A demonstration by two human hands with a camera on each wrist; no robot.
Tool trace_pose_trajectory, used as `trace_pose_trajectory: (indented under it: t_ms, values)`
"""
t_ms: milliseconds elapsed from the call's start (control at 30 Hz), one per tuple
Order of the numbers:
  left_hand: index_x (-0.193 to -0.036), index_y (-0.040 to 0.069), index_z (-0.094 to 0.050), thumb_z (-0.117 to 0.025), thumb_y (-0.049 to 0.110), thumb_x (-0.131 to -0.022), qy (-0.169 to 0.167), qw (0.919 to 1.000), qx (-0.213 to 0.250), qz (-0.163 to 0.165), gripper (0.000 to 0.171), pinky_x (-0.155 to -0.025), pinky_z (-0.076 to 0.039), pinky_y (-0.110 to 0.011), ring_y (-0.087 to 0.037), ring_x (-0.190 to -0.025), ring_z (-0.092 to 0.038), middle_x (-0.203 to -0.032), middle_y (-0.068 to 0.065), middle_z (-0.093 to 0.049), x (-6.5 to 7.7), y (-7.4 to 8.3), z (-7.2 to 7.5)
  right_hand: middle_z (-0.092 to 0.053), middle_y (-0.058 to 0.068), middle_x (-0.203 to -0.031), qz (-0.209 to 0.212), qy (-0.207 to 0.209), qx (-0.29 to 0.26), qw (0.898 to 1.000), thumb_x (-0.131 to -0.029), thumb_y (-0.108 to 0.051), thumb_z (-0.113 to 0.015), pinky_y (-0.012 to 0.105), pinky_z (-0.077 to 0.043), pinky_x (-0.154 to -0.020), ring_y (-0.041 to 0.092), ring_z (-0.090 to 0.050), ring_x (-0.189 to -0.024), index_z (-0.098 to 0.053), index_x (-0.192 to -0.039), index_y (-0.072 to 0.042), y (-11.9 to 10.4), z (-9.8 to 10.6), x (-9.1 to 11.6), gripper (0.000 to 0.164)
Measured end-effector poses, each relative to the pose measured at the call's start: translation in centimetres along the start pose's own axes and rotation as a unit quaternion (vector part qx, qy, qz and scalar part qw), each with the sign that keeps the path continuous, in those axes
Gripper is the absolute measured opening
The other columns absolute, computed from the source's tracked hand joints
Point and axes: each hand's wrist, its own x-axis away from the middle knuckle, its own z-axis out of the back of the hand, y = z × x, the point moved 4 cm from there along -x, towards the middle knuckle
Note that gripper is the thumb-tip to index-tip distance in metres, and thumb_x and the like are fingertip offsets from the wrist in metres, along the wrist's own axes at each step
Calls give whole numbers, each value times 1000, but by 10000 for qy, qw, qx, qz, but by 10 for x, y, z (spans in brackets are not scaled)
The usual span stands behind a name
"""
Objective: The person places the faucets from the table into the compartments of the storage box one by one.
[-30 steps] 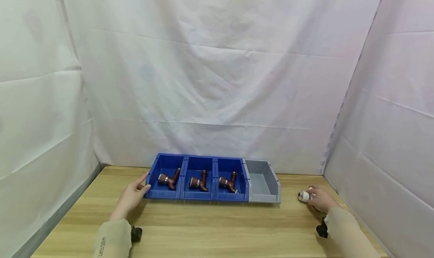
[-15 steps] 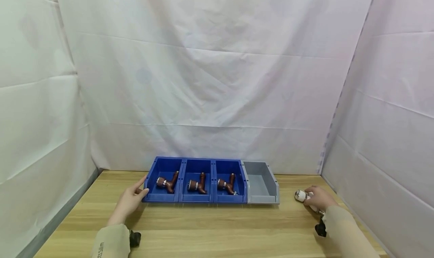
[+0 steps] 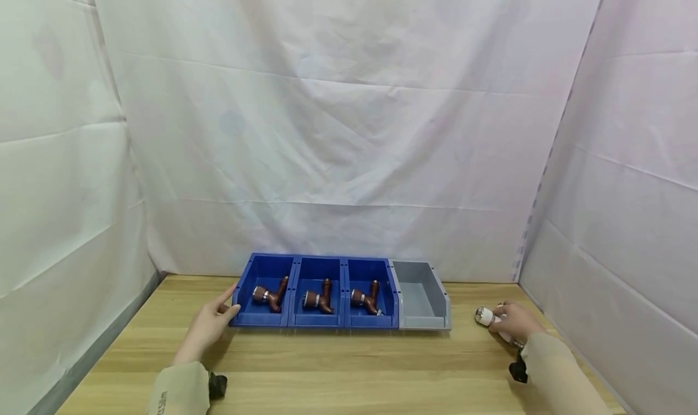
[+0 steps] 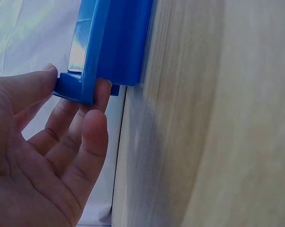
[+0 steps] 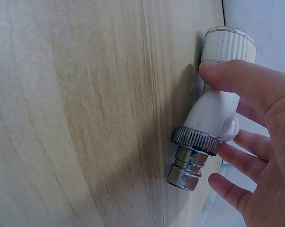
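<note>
At the left end of the bin row, my left hand [image 3: 208, 325] pinches the front corner of the end blue bin [image 3: 260, 319] between thumb and fingers. The left wrist view shows that blue bin's edge [image 4: 90, 52] between them. A brown tap [image 3: 274, 300] lies in this bin. My right hand [image 3: 519, 323] holds a white tap [image 5: 211, 111] at the right of the table, thumb on one side and fingers on the other. This tap has a ribbed white knob [image 5: 228, 45] and a metal nozzle [image 5: 184, 168]. Part of its body is behind the fingers.
Two more blue bins follow in the row, with a brown tap [image 3: 325, 300] in the middle one and another brown tap [image 3: 372, 297] in the third. A grey bin [image 3: 422, 323] ends the row. White cloth [image 3: 349, 130] hangs behind and at both sides.
The white tap has turned a little in my right hand, so its nozzle end now shows by the wrist. My left hand stays on the bin corner. The head view has shifted slightly.
</note>
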Motion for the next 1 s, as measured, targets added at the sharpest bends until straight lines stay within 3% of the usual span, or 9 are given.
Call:
trace_pose_trajectory:
  t_ms: [300,533,1000]
  values:
    - [-151,8,-33,-57,19,-99,-2,10000,-23,-61,58,-49,-47,-34,-22,-51,-52,-96,-19,-63,2,1,0,-46,43,-123,-22,-128,67,9999,-75,-19,-77,56,-46,-84,55,-50,-108,-68,-109,8,3,-1,-2,45]
    - [-151,9,-34,-57,17,-99,23,10000,-46,42,57,-50,-48,-34,-23,-52,-53,-97,-20,-63,3,2,0,-33,48,-132,-145,-234,-108,9996,-76,-22,-77,66,-37,-91,66,-35,-117,-71,-103,6,4,-3,0,40]
    - [-151,10,-33,-56,18,-100,-4,10000,-8,68,57,-52,-49,-35,-23,-54,-53,-99,-21,-62,1,2,0,-39,47,-128,-25,-184,-88,9998,-77,-26,-79,65,-37,-91,64,-38,-116,-74,-99,1,10,-3,-6,36]
